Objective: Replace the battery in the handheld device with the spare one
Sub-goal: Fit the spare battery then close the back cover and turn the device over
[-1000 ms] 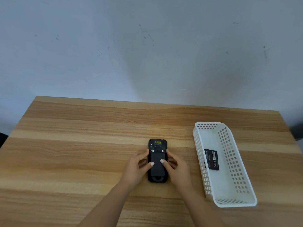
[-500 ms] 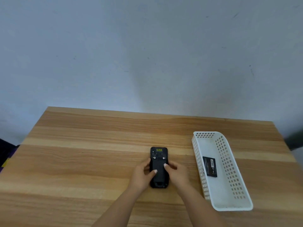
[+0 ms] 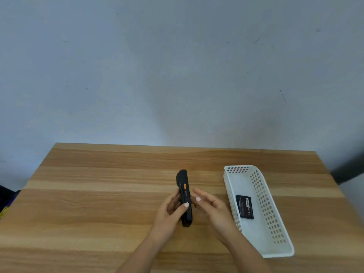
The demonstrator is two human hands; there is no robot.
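Now the device (image 3: 185,196) is gripped on edge by the left hand (image 3: 171,213), long axis toward 12 o'clock; the right hand (image 3: 211,207), seemingly unclenched, sits at its 3 o'clock, nearer the spare (image 3: 244,207) in the basket (image 3: 279,253).

Black handheld device (image 3: 185,196) with a small orange button on its side edge. Black spare battery (image 3: 244,206) with a white-printed label and barcode stripes. White plastic basket (image 3: 279,251), walls pierced in a regular grid of square holes. Worktop (image 3: 98,194) in light-brown wood grain, banded with paler and darker streaks. Pale grey-blue wall (image 3: 177,75), faintly scuffed with dark flecks.
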